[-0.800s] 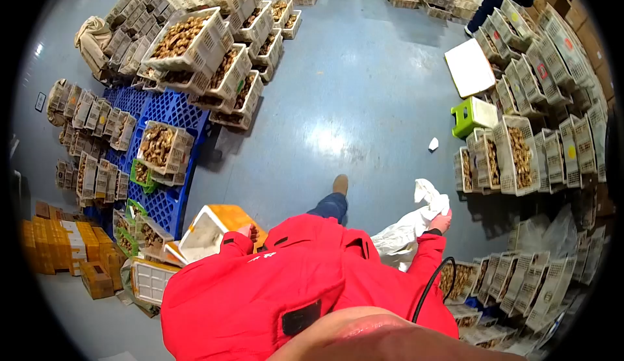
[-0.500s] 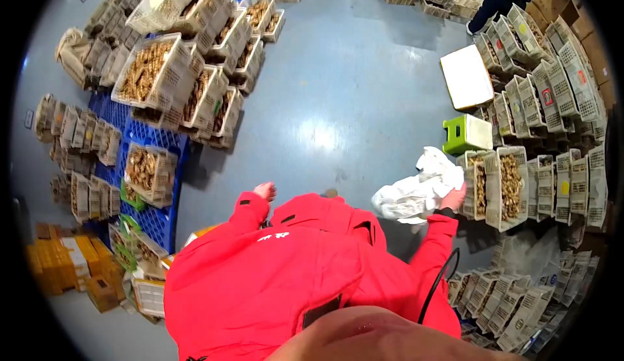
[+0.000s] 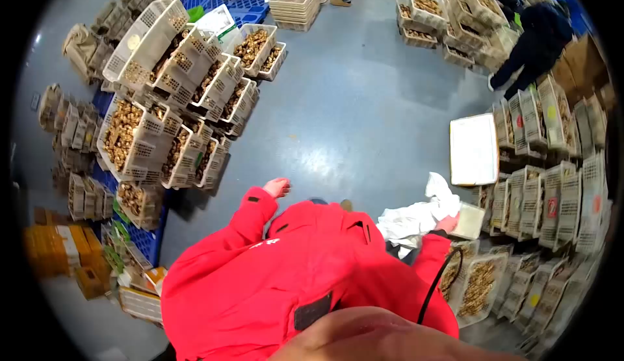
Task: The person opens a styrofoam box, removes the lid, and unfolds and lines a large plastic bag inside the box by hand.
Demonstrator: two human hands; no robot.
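Observation:
My right hand (image 3: 447,223) is closed on a bunched white cloth or bag (image 3: 416,217), which hangs at my right side in front of a pale stool top (image 3: 469,221). On the other side, my left hand (image 3: 277,187) is held out from the red sleeve over the floor. It touches nothing, and its fingers are too small and blurred to tell whether they are apart or closed. A crate of brown shellfish-like pieces (image 3: 478,287) stands below and to the right of my right hand.
Stacked crates (image 3: 140,141) of brown pieces stand on blue pallets at left. More crates (image 3: 552,198) line the right side beside a white foam box (image 3: 474,149). A person in dark clothes (image 3: 536,42) bends at the upper right. Blue-grey floor (image 3: 325,114) lies ahead.
The view has advanced along the aisle; the stool and right-hand crates now sit lower, nearer me. My left hand has swung forward from beside the foam box. The white cloth stays in my right hand.

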